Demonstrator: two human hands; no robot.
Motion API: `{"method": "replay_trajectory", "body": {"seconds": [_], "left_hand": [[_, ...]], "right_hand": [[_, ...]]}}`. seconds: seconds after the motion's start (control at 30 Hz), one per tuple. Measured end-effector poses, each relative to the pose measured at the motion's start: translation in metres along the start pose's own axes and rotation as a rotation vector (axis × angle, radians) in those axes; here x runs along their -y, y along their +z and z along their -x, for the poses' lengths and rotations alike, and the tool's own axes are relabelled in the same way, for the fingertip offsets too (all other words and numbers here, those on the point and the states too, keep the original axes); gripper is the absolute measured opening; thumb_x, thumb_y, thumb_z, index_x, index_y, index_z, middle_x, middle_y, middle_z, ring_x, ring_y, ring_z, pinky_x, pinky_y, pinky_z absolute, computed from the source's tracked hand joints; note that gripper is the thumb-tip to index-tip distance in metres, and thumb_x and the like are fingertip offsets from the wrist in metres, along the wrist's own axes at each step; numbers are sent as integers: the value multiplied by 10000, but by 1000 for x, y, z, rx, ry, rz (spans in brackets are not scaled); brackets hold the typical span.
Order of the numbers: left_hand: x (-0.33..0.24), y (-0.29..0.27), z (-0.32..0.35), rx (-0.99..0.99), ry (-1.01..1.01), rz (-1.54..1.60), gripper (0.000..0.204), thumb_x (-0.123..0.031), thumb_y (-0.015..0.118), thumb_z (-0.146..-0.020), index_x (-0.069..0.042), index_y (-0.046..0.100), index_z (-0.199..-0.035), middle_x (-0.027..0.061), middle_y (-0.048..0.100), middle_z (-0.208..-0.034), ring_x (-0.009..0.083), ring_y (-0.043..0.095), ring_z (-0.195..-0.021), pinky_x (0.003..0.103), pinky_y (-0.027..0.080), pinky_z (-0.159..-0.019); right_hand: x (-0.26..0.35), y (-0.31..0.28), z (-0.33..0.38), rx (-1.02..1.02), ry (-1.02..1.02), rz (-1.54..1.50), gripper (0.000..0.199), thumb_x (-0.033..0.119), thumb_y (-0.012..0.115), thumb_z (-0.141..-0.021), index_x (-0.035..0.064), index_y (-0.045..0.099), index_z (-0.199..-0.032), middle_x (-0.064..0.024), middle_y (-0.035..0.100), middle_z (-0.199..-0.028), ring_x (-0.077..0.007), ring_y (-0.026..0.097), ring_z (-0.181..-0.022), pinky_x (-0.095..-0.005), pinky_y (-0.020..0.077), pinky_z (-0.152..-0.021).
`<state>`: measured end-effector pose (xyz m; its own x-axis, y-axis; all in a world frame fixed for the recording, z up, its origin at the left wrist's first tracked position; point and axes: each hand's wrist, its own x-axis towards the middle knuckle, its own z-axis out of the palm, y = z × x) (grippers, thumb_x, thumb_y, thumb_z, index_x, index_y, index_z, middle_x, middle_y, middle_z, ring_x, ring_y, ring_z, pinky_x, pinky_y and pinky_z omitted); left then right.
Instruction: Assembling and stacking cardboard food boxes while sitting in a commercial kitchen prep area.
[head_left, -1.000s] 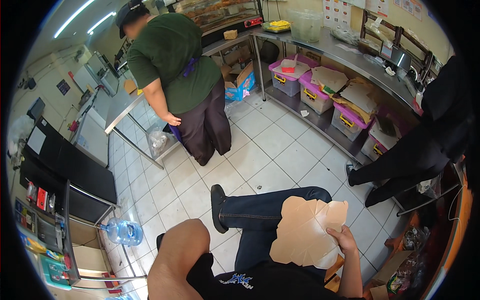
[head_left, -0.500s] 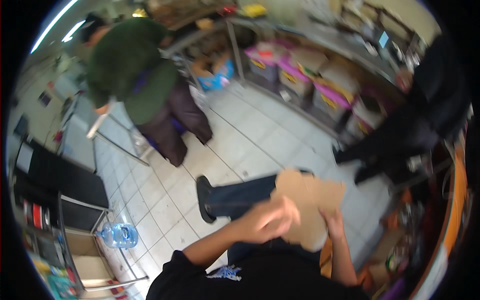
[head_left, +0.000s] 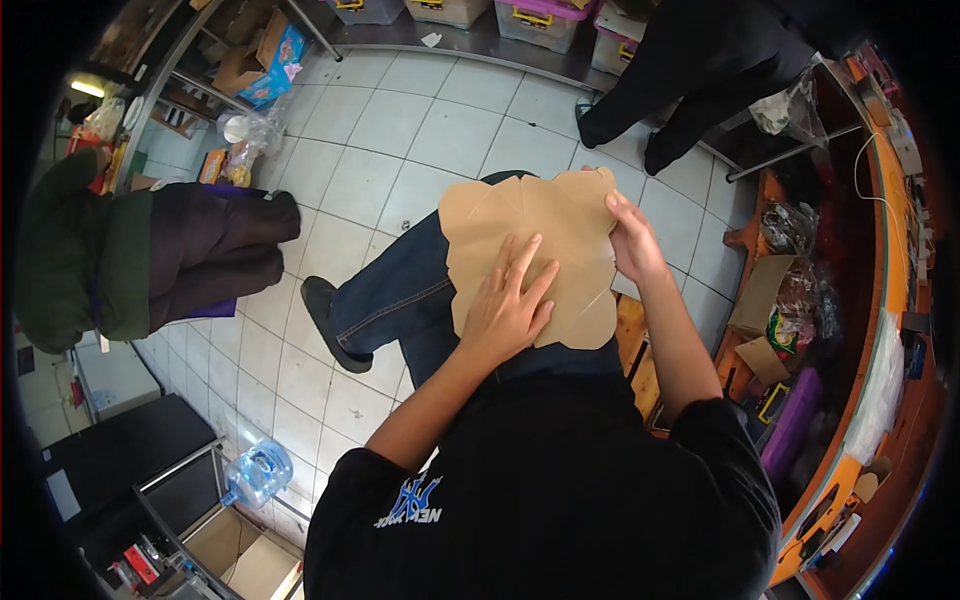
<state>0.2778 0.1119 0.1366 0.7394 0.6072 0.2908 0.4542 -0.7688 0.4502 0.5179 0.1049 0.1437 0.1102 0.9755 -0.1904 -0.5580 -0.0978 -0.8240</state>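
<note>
A scallop-edged piece of brown cardboard (head_left: pixel 570 240) with creases in it lies across my lap, over my dark jeans (head_left: pixel 395 300). My left hand (head_left: pixel 508 312) rests on its surface with fingers stretched out and spread. At the right edge of the cardboard, my right hand (head_left: pixel 633 238) grips it, thumb on top and the other fingers mostly hidden beneath.
A person in dark clothes (head_left: pixel 690 80) stands ahead at right; another in a green top (head_left: pixel 60 270) bends at left. A water bottle (head_left: pixel 258 474) lies on a metal frame lower left. Plastic boxes (head_left: pixel 540 22) line a low shelf; a cluttered orange-edged shelf (head_left: pixel 880 240) stands at right.
My left hand has come down from above the cardboard onto it, fingers now spread. The cardboard looks flatter and more fully in view. My head view has shifted, and the person in green appears farther left.
</note>
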Motion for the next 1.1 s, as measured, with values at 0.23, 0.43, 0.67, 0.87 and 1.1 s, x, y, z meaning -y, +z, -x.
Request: {"method": "replay_trajectory", "body": {"seconds": [0.23,0.43,0.67,0.87,1.1], "left_hand": [[10,1,-6,41,-22,-27,543,-184,635,-801,-111,560,-1334,133,437,-1476,396,435,-1351,463,485,-1000],[10,-6,-19,51,-84,-17,621,-157,643,-741,-69,534,-1346,72,495,-1426,317,475,-1331,430,527,-943],[18,8,-1,90,-130,49,460,-185,700,-712,-35,629,-1140,164,616,-1151,365,598,-1050,469,525,-813],[19,4,-1,4,-54,16,576,-150,672,-754,-66,566,-1313,216,473,-1407,362,521,-1261,445,481,-973],[14,-6,-11,53,-75,32,660,-136,671,-740,-83,528,-1382,229,373,-1492,379,437,-1350,465,456,-1030]], "right_hand": [[-1,9,-15,238,119,-45,627,156,531,-976,-44,284,-1517,-162,371,-1555,-250,382,-1419,-372,309,-1172],[10,42,-5,219,-30,489,524,-8,415,-975,-26,360,-1496,-130,402,-1549,-239,365,-1440,-356,302,-1178],[-16,56,12,575,-342,1106,722,-180,557,-735,92,546,-1403,-91,467,-1509,-297,352,-1449,-440,272,-1219],[-10,49,9,345,-259,922,519,-82,522,-879,14,524,-1389,-98,529,-1452,-241,475,-1364,-387,390,-1134],[5,20,-15,16,339,293,452,26,515,-950,-31,482,-1397,-111,506,-1462,-215,476,-1345,-354,394,-1113]]}}
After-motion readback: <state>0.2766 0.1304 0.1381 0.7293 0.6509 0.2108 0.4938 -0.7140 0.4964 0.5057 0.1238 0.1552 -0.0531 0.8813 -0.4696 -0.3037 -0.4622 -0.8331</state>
